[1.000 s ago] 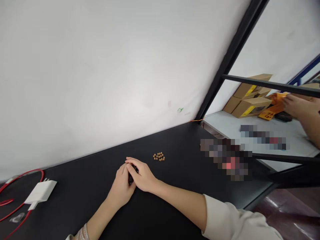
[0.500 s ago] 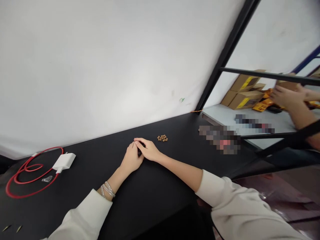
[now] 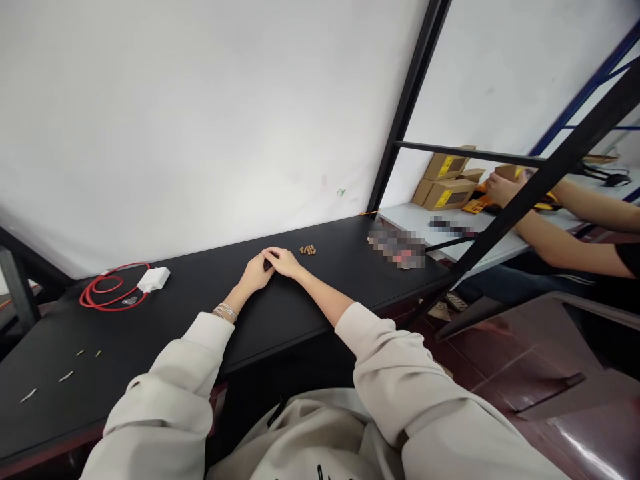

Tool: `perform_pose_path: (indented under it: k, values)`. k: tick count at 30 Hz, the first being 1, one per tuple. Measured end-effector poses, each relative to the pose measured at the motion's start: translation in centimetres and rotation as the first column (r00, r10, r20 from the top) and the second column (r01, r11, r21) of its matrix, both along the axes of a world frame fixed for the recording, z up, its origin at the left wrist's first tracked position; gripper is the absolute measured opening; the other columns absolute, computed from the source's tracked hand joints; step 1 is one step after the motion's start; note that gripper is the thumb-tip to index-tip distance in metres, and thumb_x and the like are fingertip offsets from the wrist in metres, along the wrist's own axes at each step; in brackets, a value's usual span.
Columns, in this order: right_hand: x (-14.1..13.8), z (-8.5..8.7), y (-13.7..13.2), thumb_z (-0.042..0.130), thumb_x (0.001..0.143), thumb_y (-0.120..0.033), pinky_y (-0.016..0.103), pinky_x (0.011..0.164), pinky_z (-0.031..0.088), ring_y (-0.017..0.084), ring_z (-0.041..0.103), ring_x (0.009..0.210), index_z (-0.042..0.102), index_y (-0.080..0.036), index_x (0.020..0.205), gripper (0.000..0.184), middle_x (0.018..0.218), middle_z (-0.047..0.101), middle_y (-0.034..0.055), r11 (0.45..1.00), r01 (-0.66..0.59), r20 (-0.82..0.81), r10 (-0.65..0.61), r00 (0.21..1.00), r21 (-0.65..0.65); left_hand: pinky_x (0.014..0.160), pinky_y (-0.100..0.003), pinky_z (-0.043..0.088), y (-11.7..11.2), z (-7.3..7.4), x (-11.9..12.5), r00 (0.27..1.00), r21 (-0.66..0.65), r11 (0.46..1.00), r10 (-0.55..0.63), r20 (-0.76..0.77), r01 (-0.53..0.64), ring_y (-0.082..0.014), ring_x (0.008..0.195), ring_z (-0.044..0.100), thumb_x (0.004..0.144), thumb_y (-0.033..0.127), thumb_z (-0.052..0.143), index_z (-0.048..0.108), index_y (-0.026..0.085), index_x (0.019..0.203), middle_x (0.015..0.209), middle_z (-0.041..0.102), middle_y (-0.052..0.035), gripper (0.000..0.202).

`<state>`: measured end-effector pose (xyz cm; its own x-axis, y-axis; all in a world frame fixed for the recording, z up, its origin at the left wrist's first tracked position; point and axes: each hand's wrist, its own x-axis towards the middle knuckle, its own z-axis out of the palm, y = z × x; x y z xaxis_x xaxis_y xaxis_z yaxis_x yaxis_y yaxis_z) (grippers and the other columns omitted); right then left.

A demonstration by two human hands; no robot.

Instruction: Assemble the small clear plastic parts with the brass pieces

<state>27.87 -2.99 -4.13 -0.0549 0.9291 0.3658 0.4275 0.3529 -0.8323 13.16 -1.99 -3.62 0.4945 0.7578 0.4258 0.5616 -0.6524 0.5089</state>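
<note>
My left hand [image 3: 256, 273] and my right hand [image 3: 284, 262] meet at the fingertips above the black table [image 3: 200, 347]. Their fingers curve together around a small space. Something dark, perhaps several small pieces [image 3: 268, 265], shows in the gap between the palms; what it is I cannot make out. A bracelet circles my left wrist. Just right of my right hand lies a little cluster of small brown beads [image 3: 308, 250], which neither hand touches.
On the left lie a white charger [image 3: 153, 279] and its coiled red cable [image 3: 95, 305], with several small slivers [image 3: 66, 376] nearer. A blurred-out item [image 3: 397, 248] lies on the right. Beyond the black frame [image 3: 407, 107], another person's hands [image 3: 501, 190] work near cardboard boxes [image 3: 450, 193].
My view has pulled back and swung right, so more of the table edge, floor and my sleeves shows. Both hands remain cupped together, and the beads lie as before.
</note>
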Motion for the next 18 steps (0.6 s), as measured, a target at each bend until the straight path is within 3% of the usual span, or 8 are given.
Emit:
perform_pose_path:
  k: [8, 11, 14, 18]
  values:
    - [0.5, 0.1, -0.1, 0.058, 0.098, -0.036, 0.033, 0.099, 0.053, 0.018, 0.072, 0.108, 0.075, -0.018, 0.114, 0.03, 0.117, 0.077, 0.0079, 0.995, -0.023, -0.241, -0.001, 0.97, -0.096, 0.092, -0.037, 0.055, -0.5, 0.9, -0.7, 0.999, -0.076, 0.996, 0.045, 0.026, -0.043, -0.0232, 0.095, 0.071, 0.087, 0.027, 0.07, 0.07, 0.017, 0.107, 0.106, 0.077, -0.0086, 0.022]
    - [1.5, 1.0, -0.7, 0.058, 0.098, -0.035, 0.033, 0.1, 0.053, 0.019, 0.072, 0.11, 0.076, -0.017, 0.112, 0.029, 0.118, 0.077, 0.0091, 0.999, 0.025, -0.245, -0.033, 0.969, -0.036, 0.088, -0.034, 0.055, -0.5, 1.0, -0.9, 0.996, -0.12, 0.99, 0.085, 0.031, -0.081, -0.0204, 0.087, 0.071, 0.088, 0.03, 0.069, 0.07, 0.019, 0.1, 0.1, 0.077, -0.0063, 0.016]
    - [3.9, 2.2, -1.1, 0.06, 0.096, -0.032, 0.033, 0.102, 0.052, 0.02, 0.072, 0.11, 0.076, -0.018, 0.109, 0.025, 0.115, 0.078, 0.0093, 0.971, 0.23, -0.152, -0.218, 0.964, 0.067, 0.088, -0.033, 0.054, -0.5, 1.0, -1.1, 0.993, -0.139, 0.986, 0.101, 0.06, -0.092, -0.0202, 0.09, 0.071, 0.089, 0.03, 0.068, 0.07, 0.02, 0.097, 0.099, 0.078, -0.0059, 0.013]
    - [7.5, 3.1, -1.1, 0.058, 0.092, -0.02, 0.034, 0.101, 0.051, 0.021, 0.072, 0.103, 0.076, -0.015, 0.105, 0.022, 0.107, 0.078, 0.0107, 0.817, 0.574, 0.016, -0.575, 0.818, 0.054, 0.086, -0.033, 0.053, -0.8, 1.4, -1.1, 0.993, -0.152, 0.984, 0.104, 0.051, -0.095, -0.0202, 0.089, 0.07, 0.089, 0.03, 0.068, 0.071, 0.02, 0.096, 0.098, 0.077, -0.0061, 0.013]
